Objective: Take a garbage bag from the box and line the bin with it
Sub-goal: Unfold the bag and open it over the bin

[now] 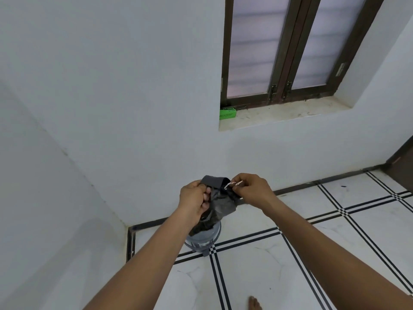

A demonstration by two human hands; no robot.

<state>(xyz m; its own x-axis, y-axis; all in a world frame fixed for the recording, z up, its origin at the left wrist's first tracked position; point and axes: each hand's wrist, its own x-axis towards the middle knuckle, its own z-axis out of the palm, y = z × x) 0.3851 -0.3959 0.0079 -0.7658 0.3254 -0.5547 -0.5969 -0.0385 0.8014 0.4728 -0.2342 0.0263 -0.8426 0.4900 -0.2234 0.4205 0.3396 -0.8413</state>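
Note:
A crumpled dark grey garbage bag (220, 203) hangs between both hands above the bin. My left hand (194, 201) grips its left side. My right hand (250, 190) pinches its upper right edge, where a thin white strip sticks out by the fingertips. The small grey bin (202, 241) stands on the tiled floor below the hands, its upper part hidden behind the bag and my left forearm. The green box (227, 113) lies at the left end of the window sill, well above and beyond the hands.
White walls meet in a corner at the left of the bin. A dark-framed window (288, 48) sits above the stone sill (290, 113). The white floor has black line patterns. A bare foot (254, 303) shows at the bottom edge. A dark door frame is at the far right.

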